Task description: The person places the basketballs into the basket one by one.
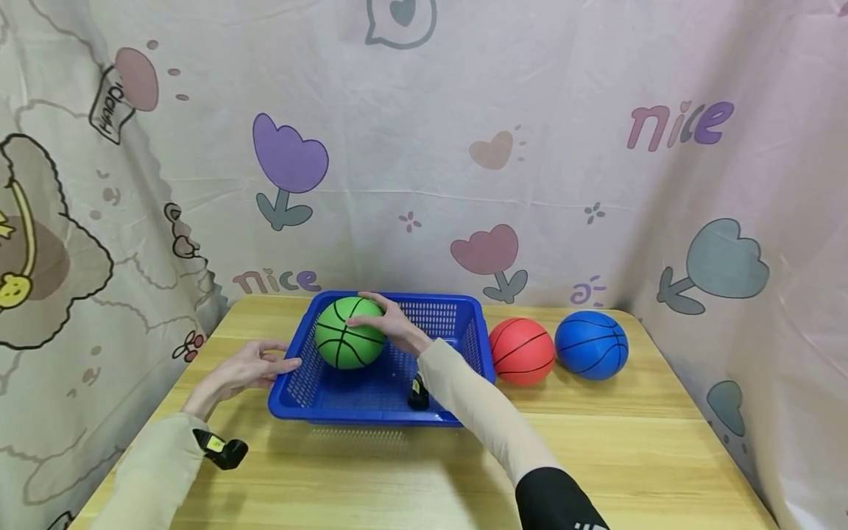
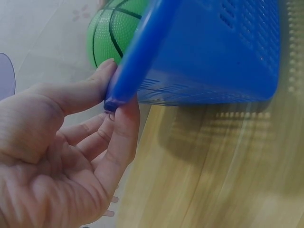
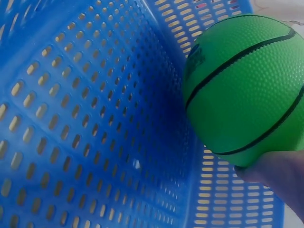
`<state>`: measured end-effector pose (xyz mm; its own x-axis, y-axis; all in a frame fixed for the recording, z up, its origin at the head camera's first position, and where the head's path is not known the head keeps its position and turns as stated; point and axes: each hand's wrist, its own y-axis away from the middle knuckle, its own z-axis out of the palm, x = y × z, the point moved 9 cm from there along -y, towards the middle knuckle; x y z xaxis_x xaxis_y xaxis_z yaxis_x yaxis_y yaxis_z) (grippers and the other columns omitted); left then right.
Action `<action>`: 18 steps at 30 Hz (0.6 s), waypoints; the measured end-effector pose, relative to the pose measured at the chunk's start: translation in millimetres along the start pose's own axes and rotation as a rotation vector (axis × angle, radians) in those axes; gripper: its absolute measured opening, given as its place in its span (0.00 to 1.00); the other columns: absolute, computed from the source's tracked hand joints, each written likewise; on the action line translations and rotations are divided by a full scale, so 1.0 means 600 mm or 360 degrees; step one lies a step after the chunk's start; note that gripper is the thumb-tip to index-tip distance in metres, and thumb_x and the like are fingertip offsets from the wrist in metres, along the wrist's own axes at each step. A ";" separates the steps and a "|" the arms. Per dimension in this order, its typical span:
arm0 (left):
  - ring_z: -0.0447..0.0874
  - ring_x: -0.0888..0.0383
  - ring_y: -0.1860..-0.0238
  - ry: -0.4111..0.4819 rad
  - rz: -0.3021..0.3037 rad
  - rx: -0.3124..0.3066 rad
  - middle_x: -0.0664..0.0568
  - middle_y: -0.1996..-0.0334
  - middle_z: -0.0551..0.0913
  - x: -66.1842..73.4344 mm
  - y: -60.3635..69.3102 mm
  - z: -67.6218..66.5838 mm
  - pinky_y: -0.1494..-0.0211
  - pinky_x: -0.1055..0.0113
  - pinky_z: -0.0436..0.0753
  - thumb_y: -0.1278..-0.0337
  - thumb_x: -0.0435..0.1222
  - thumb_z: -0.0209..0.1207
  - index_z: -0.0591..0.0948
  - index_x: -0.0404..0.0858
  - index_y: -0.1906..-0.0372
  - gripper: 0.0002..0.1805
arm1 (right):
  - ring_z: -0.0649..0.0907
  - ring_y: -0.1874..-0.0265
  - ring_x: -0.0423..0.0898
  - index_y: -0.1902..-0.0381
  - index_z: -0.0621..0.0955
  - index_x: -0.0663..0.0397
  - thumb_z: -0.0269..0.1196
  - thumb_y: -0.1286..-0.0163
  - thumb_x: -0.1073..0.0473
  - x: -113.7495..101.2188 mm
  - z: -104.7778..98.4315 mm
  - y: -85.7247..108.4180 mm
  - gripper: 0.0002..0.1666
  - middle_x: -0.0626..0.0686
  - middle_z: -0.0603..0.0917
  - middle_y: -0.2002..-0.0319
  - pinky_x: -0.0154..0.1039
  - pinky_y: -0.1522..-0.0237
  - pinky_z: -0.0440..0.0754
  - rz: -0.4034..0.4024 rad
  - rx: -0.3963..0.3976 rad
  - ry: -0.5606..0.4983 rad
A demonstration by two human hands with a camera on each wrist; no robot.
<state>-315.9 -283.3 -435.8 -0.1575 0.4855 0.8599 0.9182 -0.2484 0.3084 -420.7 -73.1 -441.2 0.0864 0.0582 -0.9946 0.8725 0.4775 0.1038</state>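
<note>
A green ball (image 1: 349, 333) with black lines is at the left part of a blue perforated basket (image 1: 391, 421). The right hand (image 1: 392, 324) grips the ball from its upper right side; in the right wrist view a finger (image 3: 280, 175) lies against the green ball (image 3: 247, 90), the other fingers hidden. The left hand (image 1: 252, 368) pinches the basket's left rim between thumb and fingers, and the left wrist view shows the hand (image 2: 71, 137) on the blue rim (image 2: 137, 57). The basket's near side looks raised, with its shadow on the wood below.
A red ball (image 1: 523, 352) stands just right of the basket, with a blue ball (image 1: 592, 345) beside it. All are on a light wooden table (image 1: 636, 442). A printed curtain (image 1: 397, 147) hangs behind and at both sides.
</note>
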 end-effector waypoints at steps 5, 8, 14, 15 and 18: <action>0.85 0.55 0.53 0.0024 0.0003 0.0003 0.25 0.40 0.76 0.002 0.002 0.002 0.47 0.56 0.87 0.31 0.44 0.61 0.54 0.19 0.27 0.44 | 0.79 0.40 0.49 0.27 0.70 0.35 0.74 0.40 0.56 0.005 0.004 -0.004 0.44 0.54 0.73 0.32 0.50 0.37 0.79 0.0001 0.0007 -0.0021; 0.85 0.56 0.55 0.0032 0.0004 0.0005 0.28 0.42 0.78 0.002 0.001 0.002 0.49 0.59 0.88 0.31 0.43 0.61 0.54 0.19 0.27 0.44 | 0.79 0.40 0.48 0.27 0.70 0.35 0.74 0.40 0.56 0.004 0.005 -0.005 0.44 0.54 0.73 0.32 0.50 0.36 0.78 0.0001 0.0023 -0.0024; 0.84 0.59 0.58 0.0032 -0.0004 0.0012 0.33 0.46 0.81 0.003 0.001 0.002 0.51 0.62 0.88 0.31 0.43 0.61 0.54 0.20 0.27 0.43 | 0.78 0.40 0.49 0.27 0.70 0.35 0.74 0.40 0.54 0.003 0.006 -0.004 0.44 0.54 0.72 0.31 0.50 0.36 0.77 -0.0013 0.0042 0.0009; 0.84 0.59 0.59 0.0036 -0.0006 0.0014 0.35 0.47 0.82 0.003 0.001 0.002 0.52 0.62 0.88 0.31 0.43 0.61 0.55 0.20 0.27 0.43 | 0.78 0.39 0.49 0.27 0.70 0.35 0.74 0.40 0.54 0.003 0.006 -0.003 0.44 0.54 0.72 0.30 0.50 0.35 0.77 -0.0014 0.0045 0.0018; 0.84 0.59 0.59 0.0047 -0.0008 0.0011 0.38 0.50 0.83 0.004 0.001 0.002 0.53 0.63 0.88 0.31 0.42 0.61 0.55 0.20 0.27 0.43 | 0.76 0.37 0.50 0.27 0.70 0.34 0.74 0.39 0.51 0.007 0.006 -0.002 0.43 0.54 0.69 0.28 0.51 0.33 0.75 -0.0004 0.0053 0.0041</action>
<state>-315.1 -281.2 -434.0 -0.1724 0.4619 0.8700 0.9199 -0.2403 0.3099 -419.6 -76.6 -445.8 0.0718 0.0799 -0.9942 0.8884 0.4480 0.1002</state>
